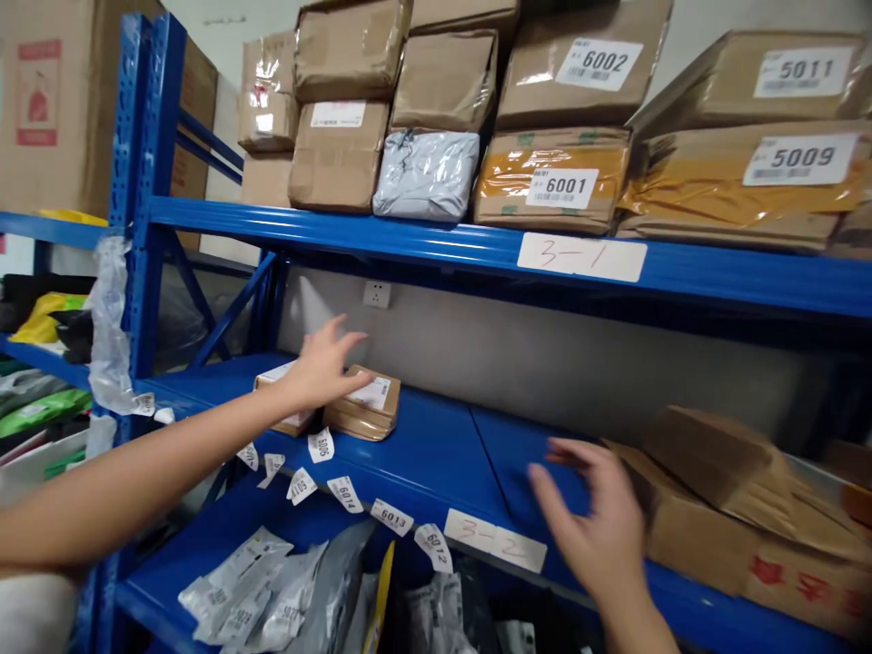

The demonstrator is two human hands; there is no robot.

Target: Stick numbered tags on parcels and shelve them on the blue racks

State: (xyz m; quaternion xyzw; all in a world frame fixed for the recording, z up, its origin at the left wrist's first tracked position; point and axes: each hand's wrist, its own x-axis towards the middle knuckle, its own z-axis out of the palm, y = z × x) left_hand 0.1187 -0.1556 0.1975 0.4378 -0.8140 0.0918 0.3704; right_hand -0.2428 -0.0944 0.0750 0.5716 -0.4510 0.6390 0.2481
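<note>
My left hand reaches over the middle blue shelf, fingers spread and holding nothing. Just behind and below it sits a small taped cardboard box with a white label. A second small box stands to its left, partly hidden by my forearm. My right hand hovers in front of the same shelf, thumb and fingers apart with nothing between them. To its right lies a larger open carton with raised flaps and red print. Whether my left thumb touches the labelled box, I cannot tell.
Taped parcels, one labelled 6001, stack along the upper shelf beam. Number stickers hang off the middle shelf's front edge. Grey bags fill the lower shelf. A blue upright post stands at left, with plastic wrap on it.
</note>
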